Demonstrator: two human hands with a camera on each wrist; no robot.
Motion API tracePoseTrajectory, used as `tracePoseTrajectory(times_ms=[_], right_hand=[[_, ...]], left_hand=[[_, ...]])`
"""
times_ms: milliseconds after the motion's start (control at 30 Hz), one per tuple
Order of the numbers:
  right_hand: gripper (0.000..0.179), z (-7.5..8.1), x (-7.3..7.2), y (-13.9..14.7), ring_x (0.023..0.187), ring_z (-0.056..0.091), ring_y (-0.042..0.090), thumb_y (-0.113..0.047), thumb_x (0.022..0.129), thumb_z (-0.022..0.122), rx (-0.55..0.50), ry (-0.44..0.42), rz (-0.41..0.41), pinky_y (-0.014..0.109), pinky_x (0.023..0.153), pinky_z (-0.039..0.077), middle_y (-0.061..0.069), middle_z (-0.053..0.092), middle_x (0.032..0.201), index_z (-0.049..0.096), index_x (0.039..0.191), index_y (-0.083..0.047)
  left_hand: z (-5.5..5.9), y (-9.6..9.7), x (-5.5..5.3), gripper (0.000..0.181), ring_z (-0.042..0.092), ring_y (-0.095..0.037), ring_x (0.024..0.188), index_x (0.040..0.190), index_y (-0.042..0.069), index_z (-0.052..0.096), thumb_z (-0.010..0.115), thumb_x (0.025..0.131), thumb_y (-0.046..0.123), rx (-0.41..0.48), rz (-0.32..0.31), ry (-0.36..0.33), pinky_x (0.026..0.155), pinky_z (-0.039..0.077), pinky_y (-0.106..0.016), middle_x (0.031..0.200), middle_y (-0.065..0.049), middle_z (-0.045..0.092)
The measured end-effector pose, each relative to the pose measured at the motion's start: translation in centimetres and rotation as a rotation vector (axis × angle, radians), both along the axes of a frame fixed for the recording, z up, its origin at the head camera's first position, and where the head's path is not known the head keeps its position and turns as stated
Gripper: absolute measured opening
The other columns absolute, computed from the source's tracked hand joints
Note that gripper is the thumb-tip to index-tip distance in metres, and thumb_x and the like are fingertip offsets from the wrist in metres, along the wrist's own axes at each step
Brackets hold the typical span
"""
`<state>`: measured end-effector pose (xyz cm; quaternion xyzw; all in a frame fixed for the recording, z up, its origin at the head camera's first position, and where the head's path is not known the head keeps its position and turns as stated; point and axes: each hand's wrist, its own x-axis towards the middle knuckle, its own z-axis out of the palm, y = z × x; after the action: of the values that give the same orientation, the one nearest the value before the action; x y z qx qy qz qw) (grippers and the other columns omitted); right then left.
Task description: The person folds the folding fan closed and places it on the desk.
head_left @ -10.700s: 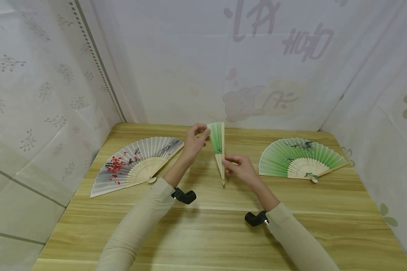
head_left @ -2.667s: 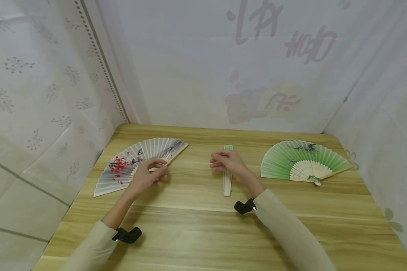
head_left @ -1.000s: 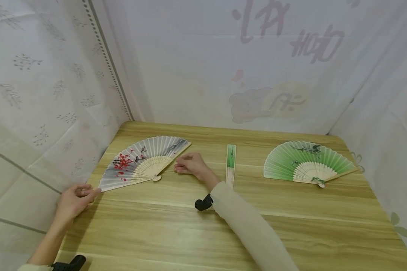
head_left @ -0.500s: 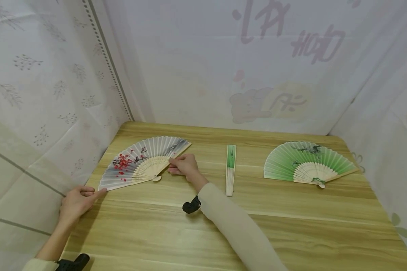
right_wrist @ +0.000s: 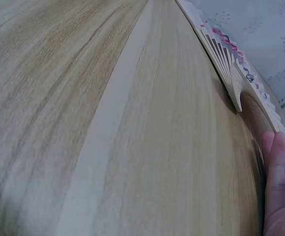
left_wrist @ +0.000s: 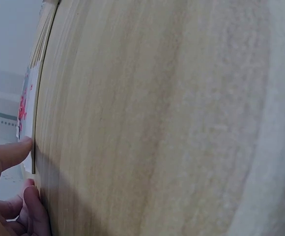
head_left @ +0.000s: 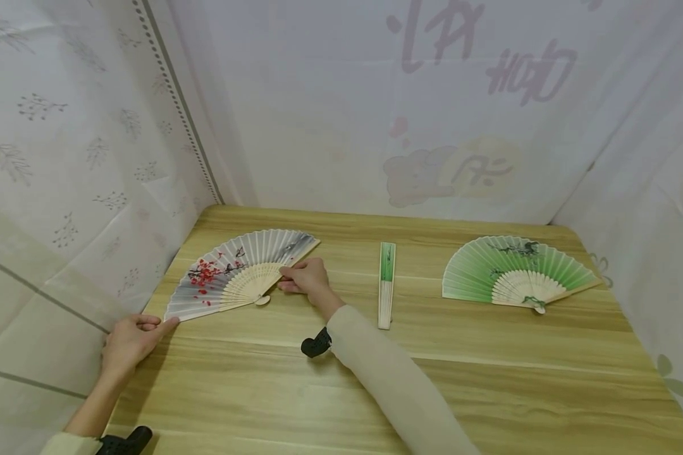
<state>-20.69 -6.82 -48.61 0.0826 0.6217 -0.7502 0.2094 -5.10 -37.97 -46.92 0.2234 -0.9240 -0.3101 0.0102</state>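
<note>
Hard to see: the left wrist view is showing only a sliver of the flowered fan (head_left: 245, 268).
Left hand (head_left: 131, 343): pinching the fan's near-left corner, thumb lying on top — its wrist view is cropping it.
Right hand (head_left: 307, 278): pinching the fan's right edge — fingertips are partly hiding.
Fan's place: lying spread on the left of the surface (head_left: 273, 379), left of a folded green fan (head_left: 386, 284).

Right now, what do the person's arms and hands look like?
The left sleeve and right sleeve are plain, pale beige. At the wrists sit a left wrist camera and a right wrist camera, both small and black with rounded ends. The left hand and right hand are bare, no gloves or rings in sight.
</note>
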Motion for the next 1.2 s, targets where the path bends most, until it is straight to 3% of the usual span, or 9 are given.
tracePoseTrajectory(times_ms=[367, 600, 800, 1000, 1200], right_hand=[[0.014, 0.31, 0.37, -0.47, 0.054, 0.069, 0.016, 0.002, 0.091, 0.075, -0.001, 0.001, -0.03, 0.027, 0.058, 0.058, 0.023, 0.072, 0.08, 0.063, 0.093, 0.008], [0.014, 0.37, 0.42, -0.35, 0.055, 0.069, 0.017, 0.002, 0.091, 0.075, -0.012, -0.002, -0.015, 0.027, 0.06, 0.059, 0.023, 0.072, 0.079, 0.062, 0.095, 0.009], [0.014, 0.29, 0.36, -0.32, 0.056, 0.07, 0.018, 0.003, 0.091, 0.075, -0.018, -0.001, -0.022, 0.028, 0.061, 0.059, 0.023, 0.071, 0.079, 0.062, 0.095, 0.008], [0.013, 0.21, 0.36, -0.32, 0.054, 0.069, 0.017, 0.002, 0.091, 0.075, -0.003, -0.006, -0.013, 0.027, 0.059, 0.059, 0.021, 0.071, 0.076, 0.063, 0.091, 0.005], [0.013, 0.18, 0.03, -0.06, 0.056, 0.069, 0.017, 0.003, 0.091, 0.074, -0.027, -0.02, 0.007, 0.027, 0.061, 0.059, 0.021, 0.071, 0.08, 0.061, 0.092, 0.004]], left_hand=[[-0.39, -0.34, 0.06, 0.055, 0.06, -0.024, 0.076, 0.105, -0.006, 0.07, 0.072, 0.093, 0.048, -0.037, -0.033, 0.027, 0.063, 0.043, -0.041, 0.083, -0.006, 0.067], [-0.17, -0.21, 0.16, 0.063, 0.06, -0.023, 0.079, 0.111, -0.007, 0.069, 0.071, 0.092, 0.054, 0.009, 0.013, 0.006, 0.064, 0.042, -0.04, 0.087, -0.006, 0.068], [-0.64, -0.14, 0.14, 0.061, 0.06, -0.021, 0.072, 0.108, -0.004, 0.072, 0.072, 0.091, 0.054, -0.031, 0.017, 0.024, 0.058, 0.043, -0.038, 0.084, -0.004, 0.069], [-0.91, -0.37, 0.06, 0.052, 0.058, -0.019, 0.069, 0.103, -0.004, 0.073, 0.076, 0.091, 0.047, -0.046, -0.012, 0.055, 0.057, 0.042, -0.036, 0.08, -0.002, 0.066], [-0.85, -0.8, -0.13, 0.047, 0.053, -0.014, 0.068, 0.1, -0.006, 0.071, 0.079, 0.09, 0.039, 0.02, -0.047, 0.072, 0.059, 0.042, -0.031, 0.078, 0.0, 0.063]])
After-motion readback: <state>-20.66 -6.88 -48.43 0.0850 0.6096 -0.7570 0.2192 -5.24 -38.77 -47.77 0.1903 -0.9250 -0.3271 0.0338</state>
